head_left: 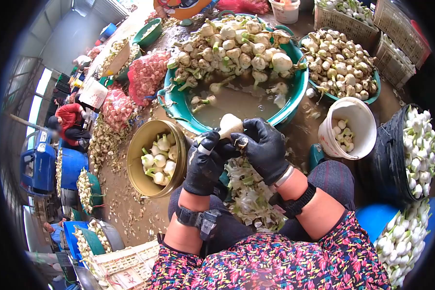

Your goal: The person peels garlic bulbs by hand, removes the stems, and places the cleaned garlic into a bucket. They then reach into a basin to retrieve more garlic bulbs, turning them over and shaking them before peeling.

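Observation:
A white garlic bulb (pixel 230 125) is held between my two black-gloved hands, above the near rim of a large green basin (pixel 302 92). My left hand (pixel 203 162) grips it from the left, fingers curled, with white tape round one finger. Against its right and lower side, my right hand (pixel 267 150) is closed in a pinch; the contact at the fingertips is partly hidden. Unpeeled bulbs (pixel 241 48) are heaped in the basin over murky water (pixel 227 108). Loose peelings (pixel 249 193) lie below my hands, between my knees.
A tan bucket (pixel 135 159) with bulbs stands left, a white bucket (pixel 326 130) right. Beyond it are a green tub (pixel 378 92) of bulbs and a black container (pixel 389 154) of white bulbs. Net bags (pixel 150 72) lie at upper left; a person in red (pixel 70 121) sits farther off.

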Demonstrator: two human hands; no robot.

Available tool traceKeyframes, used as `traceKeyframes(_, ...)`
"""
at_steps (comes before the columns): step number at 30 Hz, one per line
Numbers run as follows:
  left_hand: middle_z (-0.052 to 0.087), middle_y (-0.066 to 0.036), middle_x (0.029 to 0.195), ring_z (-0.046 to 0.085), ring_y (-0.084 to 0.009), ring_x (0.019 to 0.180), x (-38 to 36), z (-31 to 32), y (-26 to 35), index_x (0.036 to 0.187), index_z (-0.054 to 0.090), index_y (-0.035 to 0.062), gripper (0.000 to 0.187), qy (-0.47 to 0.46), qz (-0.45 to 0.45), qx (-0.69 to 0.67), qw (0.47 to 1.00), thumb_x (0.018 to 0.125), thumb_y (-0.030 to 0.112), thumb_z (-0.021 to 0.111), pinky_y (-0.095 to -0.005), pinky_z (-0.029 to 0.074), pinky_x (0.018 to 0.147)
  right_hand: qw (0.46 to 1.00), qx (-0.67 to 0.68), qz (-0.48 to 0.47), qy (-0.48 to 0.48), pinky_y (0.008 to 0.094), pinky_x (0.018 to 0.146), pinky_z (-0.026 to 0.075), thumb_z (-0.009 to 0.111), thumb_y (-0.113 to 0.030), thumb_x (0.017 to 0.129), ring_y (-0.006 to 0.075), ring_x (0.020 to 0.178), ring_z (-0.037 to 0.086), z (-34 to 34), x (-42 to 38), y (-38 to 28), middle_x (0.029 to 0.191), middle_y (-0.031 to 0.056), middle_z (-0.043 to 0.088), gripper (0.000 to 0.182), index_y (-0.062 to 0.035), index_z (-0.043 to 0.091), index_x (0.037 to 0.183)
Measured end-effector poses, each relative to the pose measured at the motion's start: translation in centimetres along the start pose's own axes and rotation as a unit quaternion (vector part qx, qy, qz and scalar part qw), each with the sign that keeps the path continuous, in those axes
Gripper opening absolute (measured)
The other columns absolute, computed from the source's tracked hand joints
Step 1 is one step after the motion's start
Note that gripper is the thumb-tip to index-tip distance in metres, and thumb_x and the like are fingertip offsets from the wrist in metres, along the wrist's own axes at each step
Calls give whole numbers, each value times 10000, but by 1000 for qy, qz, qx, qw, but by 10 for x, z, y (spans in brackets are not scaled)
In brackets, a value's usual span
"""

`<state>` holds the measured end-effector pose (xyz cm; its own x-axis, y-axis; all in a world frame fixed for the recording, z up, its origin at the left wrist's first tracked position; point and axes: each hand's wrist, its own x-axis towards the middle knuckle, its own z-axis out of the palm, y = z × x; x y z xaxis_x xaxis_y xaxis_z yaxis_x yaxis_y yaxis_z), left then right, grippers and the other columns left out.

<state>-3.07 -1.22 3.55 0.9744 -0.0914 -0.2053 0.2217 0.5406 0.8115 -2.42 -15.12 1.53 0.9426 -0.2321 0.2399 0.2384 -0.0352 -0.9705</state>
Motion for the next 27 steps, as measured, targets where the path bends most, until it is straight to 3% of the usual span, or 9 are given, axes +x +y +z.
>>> traceKeyframes(2, 632, -117, 857, 639, -242, 758, 2, -3, -7, 972, 576, -19, 194, -44, 126, 182, 974, 834, 117, 564, -356, 541, 715, 999, -28, -2, -17, 327, 605, 480, 705, -177, 728, 236, 637, 615, -8, 3, -7, 724, 130, 619, 201, -38, 613, 841)
traceKeyframes(10, 621, -111, 867, 635, -243, 787, -1, -3, -16, 940, 578, 10, 135, -68, -4, 62, 996, 819, 66, 559, -386, 538, 732, 986, -161, -35, 2, 394, 635, 466, 600, -152, 756, 332, 701, 599, -18, 8, 6, 727, 167, 602, 121, -32, 590, 746)
traceKeyframes(13, 619, -115, 859, 632, -248, 778, 1, -13, -18, 950, 578, 35, 131, -75, -14, -64, 995, 835, 89, 541, -402, 531, 742, 992, -122, 41, -4, 388, 625, 468, 617, -175, 757, 324, 678, 604, -19, 16, 16, 704, 166, 602, 161, -26, 570, 722)
traceKeyframes(16, 616, -118, 889, 610, -256, 740, -3, -16, -2, 955, 572, 50, 132, -40, -41, -112, 992, 857, 123, 524, -412, 526, 734, 972, -2, 236, -10, 386, 614, 476, 639, -199, 753, 317, 643, 614, -28, 27, 32, 667, 151, 615, 189, -24, 572, 736)
traceKeyframes(17, 613, -116, 905, 604, -243, 736, 4, -33, 1, 976, 580, 28, 160, -35, 115, 170, 978, 870, 125, 511, -399, 523, 719, 973, 0, 232, -11, 386, 614, 476, 639, -199, 753, 317, 643, 614, -30, 26, 30, 667, 151, 615, 189, -24, 572, 736)
traceKeyframes(21, 622, -94, 810, 580, -144, 695, -9, -63, 91, 1002, 584, -33, 208, 76, 198, 345, 914, 869, 116, 526, -293, 484, 668, 946, -149, -51, -283, 411, 660, 473, 624, -196, 719, 335, 701, 614, -33, -5, 54, 731, 184, 628, 178, -47, 633, 816)
traceKeyframes(23, 623, -67, 772, 579, -134, 687, -7, -104, 135, 886, 632, -25, 209, 114, 160, 564, 802, 860, 171, 564, -277, 460, 647, 862, -246, 104, -430, 411, 695, 473, 607, -173, 692, 338, 746, 613, -43, 4, 16, 789, 196, 633, 201, -58, 649, 851)
traceKeyframes(25, 602, -28, 711, 542, -85, 659, 0, -91, 151, 778, 642, 3, 163, 87, 220, 524, 818, 828, 157, 621, -226, 416, 609, 862, -265, 137, -410, 389, 702, 476, 590, -159, 679, 320, 755, 617, -44, 12, 6, 813, 185, 637, 199, -46, 643, 834)
traceKeyframes(27, 625, -61, 732, 580, -133, 711, 12, -49, 161, 835, 660, -20, 168, 59, 220, 577, 785, 805, 141, 628, -270, 443, 656, 941, -116, 123, -292, 312, 637, 472, 585, -52, 715, 152, 662, 579, -46, 16, 11, 748, 85, 636, 165, -16, 632, 868)
